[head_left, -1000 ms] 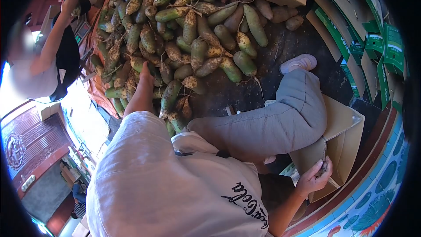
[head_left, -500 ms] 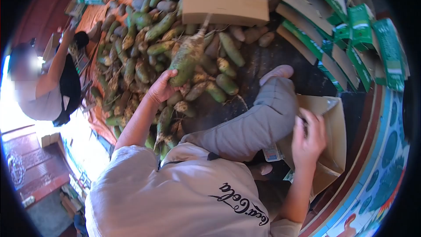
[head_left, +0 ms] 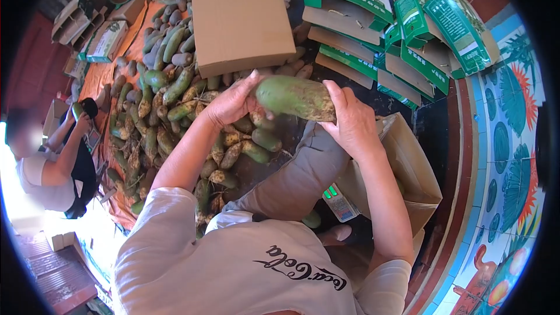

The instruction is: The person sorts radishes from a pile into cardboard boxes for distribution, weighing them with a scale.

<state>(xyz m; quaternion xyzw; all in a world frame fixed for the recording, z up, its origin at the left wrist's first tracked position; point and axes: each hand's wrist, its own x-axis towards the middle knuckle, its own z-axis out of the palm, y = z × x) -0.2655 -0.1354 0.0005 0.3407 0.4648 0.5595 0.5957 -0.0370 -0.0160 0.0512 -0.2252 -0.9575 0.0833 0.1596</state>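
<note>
A large green radish (head_left: 294, 98) with a brownish, dirt-marked skin is held level in front of me, above my bent knee. My right hand (head_left: 352, 118) grips its brown end, thumb and fingers around it. At the green end is my left hand (head_left: 236, 102), its fingers curled near the tip; the contact there is partly blurred. Behind and below lies a heap of green and brown radishes (head_left: 181, 90). An open cardboard box (head_left: 411, 166) stands beside my right forearm, and a scale with a lit green display (head_left: 340, 204) sits below my knee.
A closed cardboard box (head_left: 242, 26) rests on the far part of the heap. Green and white cartons (head_left: 356, 17) are stacked at the upper right, beside a painted tile wall (head_left: 507, 140). At the left another person (head_left: 52, 169) holds a green item.
My left hand has risen with the radish, which is now horizontal. My right hand has moved from beside the open box onto the radish. The view has shifted, and the scale display shows.
</note>
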